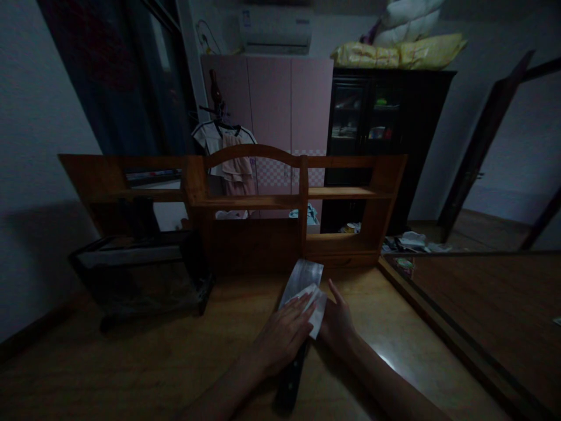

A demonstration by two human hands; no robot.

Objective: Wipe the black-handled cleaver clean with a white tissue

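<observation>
Knife handle (291, 379) near, blade (303, 277) pointing away, axis leaning right; left hand (284, 334) over tissue (318, 318), right hand (340, 325) beside; grip unclear.

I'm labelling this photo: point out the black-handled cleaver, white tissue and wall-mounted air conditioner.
Black-handled cleaver (304, 273): head view, on the bare blade.
White tissue (318, 318): head view, on its free lower end.
Wall-mounted air conditioner (276, 28): head view, on its front panel.
</observation>
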